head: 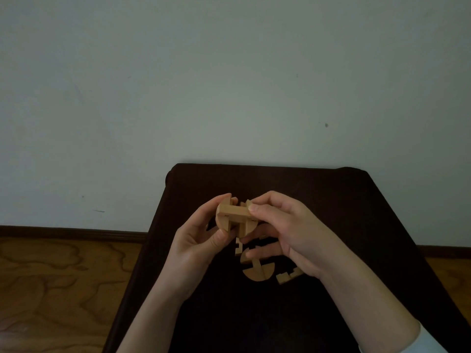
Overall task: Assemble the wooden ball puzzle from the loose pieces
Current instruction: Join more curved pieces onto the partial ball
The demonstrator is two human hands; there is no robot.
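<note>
Both hands hold the half-built puzzle [234, 217] above the dark surface [356, 212] — left hand [201, 240] and right hand [288, 225] each in a closed grip on it — loose pieces [257, 272] lying mid-surface.

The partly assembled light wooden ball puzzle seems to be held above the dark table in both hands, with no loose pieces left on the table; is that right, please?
Not quite. The head view shows loose light wooden pieces still lying on the dark table, below the hands. The rest holds: the left hand and right hand both hold the partly assembled light wooden ball puzzle above it.
</note>
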